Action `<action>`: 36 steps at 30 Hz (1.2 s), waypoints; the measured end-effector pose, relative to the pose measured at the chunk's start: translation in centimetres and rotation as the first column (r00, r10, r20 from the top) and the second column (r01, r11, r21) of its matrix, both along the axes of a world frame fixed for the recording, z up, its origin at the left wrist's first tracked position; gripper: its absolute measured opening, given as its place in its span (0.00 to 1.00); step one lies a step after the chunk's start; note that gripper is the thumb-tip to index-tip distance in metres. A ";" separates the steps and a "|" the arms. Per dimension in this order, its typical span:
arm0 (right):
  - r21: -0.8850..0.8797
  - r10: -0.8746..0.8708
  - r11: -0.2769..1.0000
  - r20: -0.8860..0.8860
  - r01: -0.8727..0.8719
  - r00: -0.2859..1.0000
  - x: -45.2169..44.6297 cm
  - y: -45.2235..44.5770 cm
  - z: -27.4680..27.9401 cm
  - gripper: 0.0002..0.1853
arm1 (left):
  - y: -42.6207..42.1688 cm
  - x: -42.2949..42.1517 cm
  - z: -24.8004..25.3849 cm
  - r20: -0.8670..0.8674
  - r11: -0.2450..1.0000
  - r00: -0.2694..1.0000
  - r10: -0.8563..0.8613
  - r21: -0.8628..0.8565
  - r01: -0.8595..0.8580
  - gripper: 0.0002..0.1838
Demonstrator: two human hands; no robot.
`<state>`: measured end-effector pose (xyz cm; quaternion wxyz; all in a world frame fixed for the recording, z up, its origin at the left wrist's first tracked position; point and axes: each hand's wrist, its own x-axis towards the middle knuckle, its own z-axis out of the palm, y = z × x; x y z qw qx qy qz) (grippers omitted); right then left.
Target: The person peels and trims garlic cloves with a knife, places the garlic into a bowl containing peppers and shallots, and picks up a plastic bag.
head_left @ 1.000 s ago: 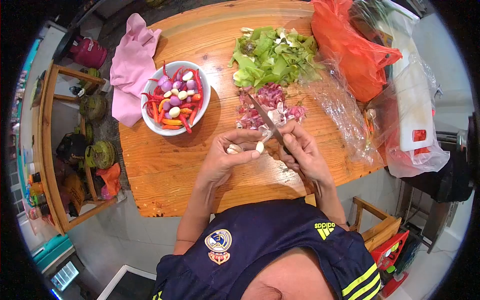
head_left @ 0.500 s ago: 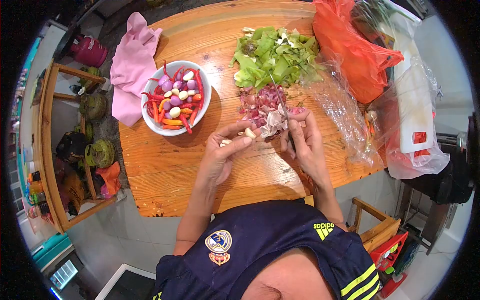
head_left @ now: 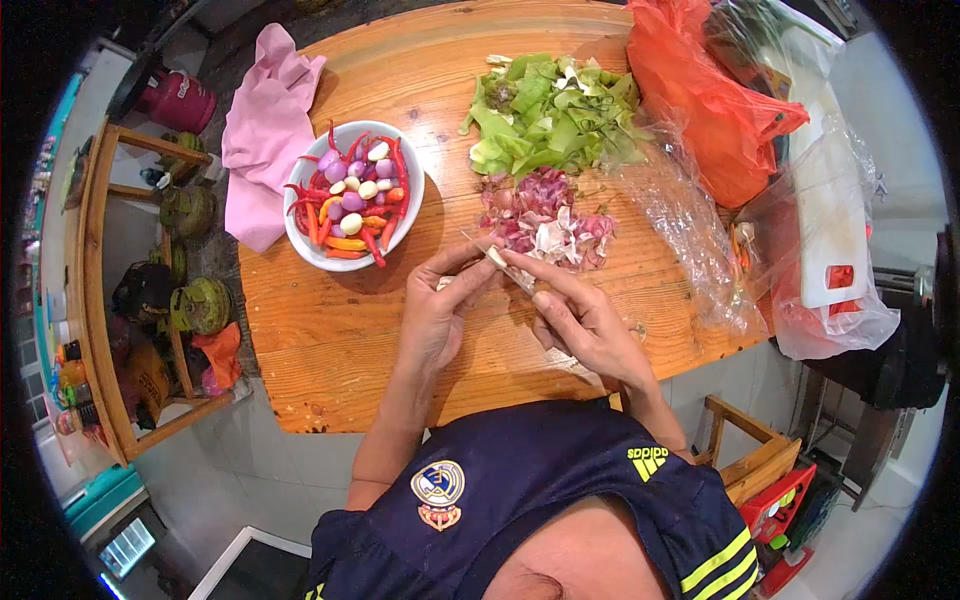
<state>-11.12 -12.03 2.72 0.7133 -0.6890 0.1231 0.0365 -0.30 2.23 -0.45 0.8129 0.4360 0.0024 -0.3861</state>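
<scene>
Between the thumb and fingertips of my left hand (head_left: 432,310) is a pale garlic clove (head_left: 495,257). More garlic seems tucked in that palm, mostly hidden by the fingers. My right hand (head_left: 592,325) is closed around a small knife (head_left: 521,279), its handle largely covered. The blade lies against or very near the clove, where the two hands meet. Just beyond them is a pile of purple and white papery skins (head_left: 550,225). To the left, a white bowl (head_left: 330,265) holds red and orange chillies, peeled shallots and garlic cloves.
Green peelings (head_left: 555,115) lie at the back of the wooden table (head_left: 320,350). A pink cloth (head_left: 265,140) is by the left edge. On the right are clear plastic wrap (head_left: 690,240), a red plastic bag (head_left: 700,110) and a white cutting board (head_left: 832,230) in plastic.
My right hand has turned and brought the knife from pointing away over the skins down to the clove. White skins now lie on the pile. My left hand has barely moved.
</scene>
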 end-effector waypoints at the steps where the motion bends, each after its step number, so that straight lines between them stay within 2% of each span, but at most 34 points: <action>1: 0.008 0.005 1.000 -0.001 -0.005 1.000 0.0 0.0 0.0 0.22 | 0.0 0.0 0.0 0.000 1.000 1.000 0.000 0.005 0.000 0.15; 12: 0.185 0.045 0.982 -0.029 -0.039 0.999 -0.1 -0.5 0.6 0.21 | 0.2 0.0 -0.4 0.014 0.999 0.999 -0.033 0.032 0.032 0.15; 18: 0.172 0.039 0.984 -0.004 -0.038 0.999 -0.1 -0.6 0.1 0.21 | 0.2 0.0 -0.5 -0.019 0.998 0.999 -0.046 0.032 0.046 0.15; 24: 0.086 0.023 0.996 0.035 -0.026 0.999 -0.3 -0.4 -0.4 0.22 | 0.1 -0.1 -0.3 0.011 0.998 0.998 -0.057 0.009 0.057 0.15; 32: 0.138 0.030 0.990 0.024 -0.033 0.999 -0.4 -0.5 -0.2 0.23 | 0.2 -0.1 0.0 0.009 0.998 0.998 -0.068 0.008 0.068 0.16; 36: 0.079 0.064 0.995 -0.004 -0.064 0.998 -0.2 -0.7 0.1 0.23 | 0.3 -0.1 -0.2 0.012 0.998 0.998 -0.069 0.007 0.069 0.16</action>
